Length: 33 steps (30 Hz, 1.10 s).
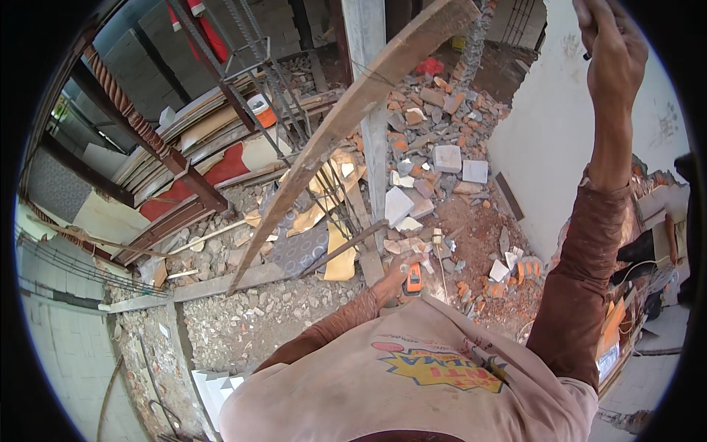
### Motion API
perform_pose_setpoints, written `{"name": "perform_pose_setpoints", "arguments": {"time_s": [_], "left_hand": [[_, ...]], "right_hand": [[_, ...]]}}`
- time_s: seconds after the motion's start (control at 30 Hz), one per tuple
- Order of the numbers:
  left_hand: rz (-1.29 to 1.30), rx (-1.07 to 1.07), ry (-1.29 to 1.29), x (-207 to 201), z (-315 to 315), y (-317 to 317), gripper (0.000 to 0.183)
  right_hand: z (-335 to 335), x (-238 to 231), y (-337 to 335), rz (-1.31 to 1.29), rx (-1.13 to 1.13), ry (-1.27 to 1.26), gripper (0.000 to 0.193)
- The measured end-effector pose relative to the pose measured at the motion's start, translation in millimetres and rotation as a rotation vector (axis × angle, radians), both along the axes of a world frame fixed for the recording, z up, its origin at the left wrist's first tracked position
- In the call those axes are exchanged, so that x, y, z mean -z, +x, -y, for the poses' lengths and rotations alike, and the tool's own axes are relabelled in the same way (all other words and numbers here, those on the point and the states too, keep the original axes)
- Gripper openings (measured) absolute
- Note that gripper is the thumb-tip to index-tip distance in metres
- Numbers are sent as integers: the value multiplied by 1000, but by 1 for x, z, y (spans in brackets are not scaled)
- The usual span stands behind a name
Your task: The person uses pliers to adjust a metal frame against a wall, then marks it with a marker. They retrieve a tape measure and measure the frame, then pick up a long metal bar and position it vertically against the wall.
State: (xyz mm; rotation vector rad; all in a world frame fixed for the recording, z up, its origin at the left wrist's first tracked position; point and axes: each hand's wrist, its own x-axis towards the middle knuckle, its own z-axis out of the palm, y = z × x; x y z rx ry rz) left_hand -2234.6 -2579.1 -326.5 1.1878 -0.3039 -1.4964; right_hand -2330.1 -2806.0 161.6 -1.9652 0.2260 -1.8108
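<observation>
Low in front of my body, my left hand is closed around an orange and black tape measure. My right arm reaches up to the top right. There my right hand is closed beside a pale wall, and a small dark tip shows at its fingers. What that tip belongs to I cannot make out. Ahead of me a long wooden plank slants from upper right to lower left, in front of a grey concrete post. Neither hand touches the plank.
Broken bricks and rubble cover the ground, with white blocks among them. A steel rebar cage stands left of the post. Stacked boards and an orange-and-white container lie farther left. Another person is at the far right.
</observation>
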Motion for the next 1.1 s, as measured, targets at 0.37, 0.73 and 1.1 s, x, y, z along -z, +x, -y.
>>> {"name": "perform_pose_setpoints", "arguments": {"time_s": [0.37, 0.73, 1.1], "left_hand": [[-96, -197, 56, -4, -2, -53, 25], [-23, -82, 162, 11, -30, -91, 31], [150, -60, 203, 82, -101, -31, 23]], "right_hand": [[-210, 431, -123, -773, -44, 1016, 46], [-257, 475, -144, -966, 138, 930, 66], [-265, 580, -189, -166, 42, 1885, 37]]}}
